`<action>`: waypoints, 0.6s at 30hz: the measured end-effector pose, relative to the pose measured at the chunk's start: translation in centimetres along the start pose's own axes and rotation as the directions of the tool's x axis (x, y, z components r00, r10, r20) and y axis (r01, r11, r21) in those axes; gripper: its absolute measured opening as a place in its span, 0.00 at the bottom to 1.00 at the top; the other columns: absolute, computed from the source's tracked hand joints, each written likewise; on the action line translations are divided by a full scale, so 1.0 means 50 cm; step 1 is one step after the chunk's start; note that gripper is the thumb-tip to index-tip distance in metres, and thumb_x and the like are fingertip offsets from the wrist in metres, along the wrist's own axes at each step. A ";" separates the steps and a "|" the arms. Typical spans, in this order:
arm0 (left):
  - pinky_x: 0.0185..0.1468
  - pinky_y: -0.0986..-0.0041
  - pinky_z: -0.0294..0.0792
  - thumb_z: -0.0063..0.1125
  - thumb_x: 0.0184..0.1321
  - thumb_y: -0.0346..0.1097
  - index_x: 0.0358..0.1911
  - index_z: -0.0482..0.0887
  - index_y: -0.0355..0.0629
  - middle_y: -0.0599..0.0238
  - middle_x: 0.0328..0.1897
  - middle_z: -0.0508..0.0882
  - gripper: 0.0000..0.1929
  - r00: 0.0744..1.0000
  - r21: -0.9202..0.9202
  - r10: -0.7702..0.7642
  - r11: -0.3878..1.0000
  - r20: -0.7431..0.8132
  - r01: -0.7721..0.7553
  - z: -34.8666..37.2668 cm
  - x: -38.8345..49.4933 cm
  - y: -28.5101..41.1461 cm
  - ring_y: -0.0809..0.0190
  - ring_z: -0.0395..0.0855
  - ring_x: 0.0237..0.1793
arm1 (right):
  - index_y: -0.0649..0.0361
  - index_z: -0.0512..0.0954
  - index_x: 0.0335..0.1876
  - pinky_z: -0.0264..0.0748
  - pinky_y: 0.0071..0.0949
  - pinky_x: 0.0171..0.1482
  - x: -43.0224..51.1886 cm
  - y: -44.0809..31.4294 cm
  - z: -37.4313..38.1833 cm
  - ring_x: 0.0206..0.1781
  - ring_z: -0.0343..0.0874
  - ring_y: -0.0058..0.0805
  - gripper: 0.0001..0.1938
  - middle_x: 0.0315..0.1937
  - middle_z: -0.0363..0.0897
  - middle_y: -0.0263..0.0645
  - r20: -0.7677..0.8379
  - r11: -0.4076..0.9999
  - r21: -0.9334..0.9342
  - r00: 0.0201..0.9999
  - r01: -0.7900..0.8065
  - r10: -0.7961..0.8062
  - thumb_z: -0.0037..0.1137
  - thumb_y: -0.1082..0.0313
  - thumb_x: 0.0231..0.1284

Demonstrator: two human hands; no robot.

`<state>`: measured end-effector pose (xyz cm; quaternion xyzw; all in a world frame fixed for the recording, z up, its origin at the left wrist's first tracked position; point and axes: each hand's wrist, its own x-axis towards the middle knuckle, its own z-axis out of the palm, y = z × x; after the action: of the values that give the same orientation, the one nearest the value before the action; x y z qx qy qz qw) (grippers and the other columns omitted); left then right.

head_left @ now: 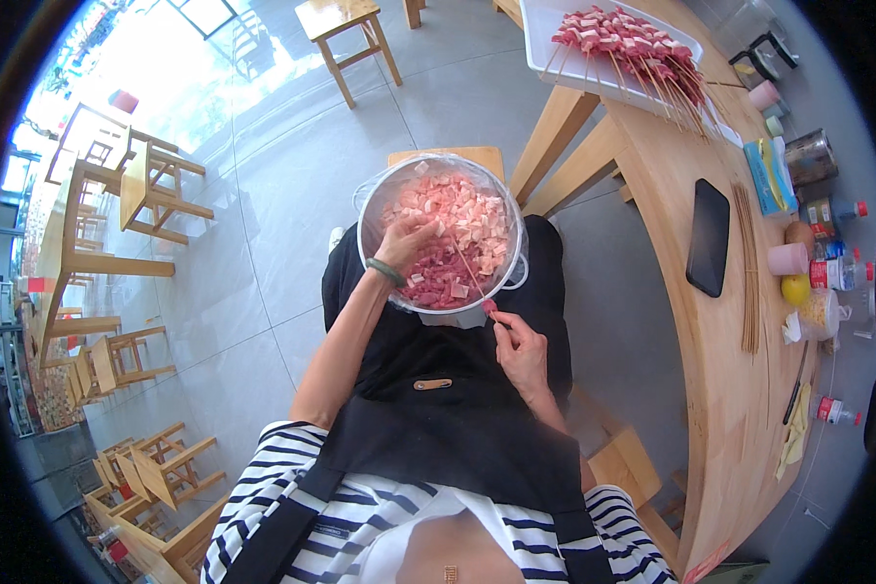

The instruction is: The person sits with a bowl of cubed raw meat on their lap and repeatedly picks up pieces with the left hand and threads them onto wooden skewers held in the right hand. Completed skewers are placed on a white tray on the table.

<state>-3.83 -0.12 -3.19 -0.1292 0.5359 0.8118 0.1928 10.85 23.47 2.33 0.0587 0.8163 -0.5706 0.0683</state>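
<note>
A white two-handled basin [366, 252] lined with clear plastic film stands between my knees. Pale fat cubes [482, 219] fill its far and right part, and dark red meat pieces [434, 281] lie in the near part. My left hand [407, 244], with a green bangle at the wrist, reaches into the basin. Its fingertips are at a pale cube, but whether they pinch it is unclear. Just outside the near right rim, my right hand [520, 348] grips a thin wooden skewer [467, 264]. One red meat piece [489, 306] is on the skewer by my fingers; the bare point slants over the basin.
On the wooden table [650, 146] at right are a white tray [536, 44] of loaded meat skewers [628, 44], a black phone [709, 237], a bundle of bare skewers [749, 277], a tissue pack [769, 175], cups and bottles. Wooden stools [339, 18] stand on the tiled floor.
</note>
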 end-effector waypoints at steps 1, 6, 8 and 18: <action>0.42 0.76 0.78 0.58 0.67 0.35 0.42 0.80 0.37 0.61 0.41 0.85 0.09 0.999 -0.100 -0.050 0.994 0.020 0.052 -0.001 -0.014 -0.001 0.61 0.86 0.41 | 0.63 0.80 0.46 0.70 0.22 0.25 0.001 -0.003 0.002 0.20 0.76 0.17 0.08 0.19 0.79 0.39 0.029 0.999 -0.032 0.999 -0.044 0.045 0.55 0.73 0.63; 0.43 0.76 0.78 0.58 0.66 0.36 0.46 0.80 0.38 0.63 0.42 0.85 0.11 0.996 -0.118 -0.085 0.990 -0.014 0.083 0.005 -0.039 0.000 0.63 0.86 0.42 | 0.63 0.80 0.46 0.75 0.24 0.30 -0.007 -0.022 0.006 0.28 0.84 0.24 0.09 0.29 0.84 0.45 0.002 0.994 -0.069 0.996 0.087 -0.087 0.56 0.73 0.63; 0.43 0.76 0.78 0.58 0.66 0.36 0.47 0.80 0.38 0.63 0.43 0.85 0.11 0.995 -0.158 -0.096 0.983 -0.023 0.091 0.007 -0.043 -0.001 0.63 0.85 0.43 | 0.63 0.80 0.47 0.75 0.24 0.30 -0.011 -0.027 0.003 0.29 0.85 0.26 0.09 0.31 0.84 0.46 0.011 0.991 -0.101 0.996 0.087 -0.086 0.56 0.73 0.63; 0.46 0.72 0.80 0.55 0.68 0.32 0.47 0.79 0.39 0.59 0.44 0.85 0.09 0.997 -0.228 -0.069 0.971 0.045 0.077 0.009 -0.057 -0.005 0.59 0.87 0.44 | 0.62 0.81 0.46 0.75 0.25 0.30 -0.018 -0.039 0.011 0.28 0.85 0.30 0.09 0.30 0.83 0.46 -0.006 0.988 -0.097 0.992 0.123 -0.125 0.55 0.73 0.63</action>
<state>-1.18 -0.11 -2.02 -0.1553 0.4297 0.8629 0.2160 11.41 22.27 4.11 0.0079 0.8453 -0.5333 0.0305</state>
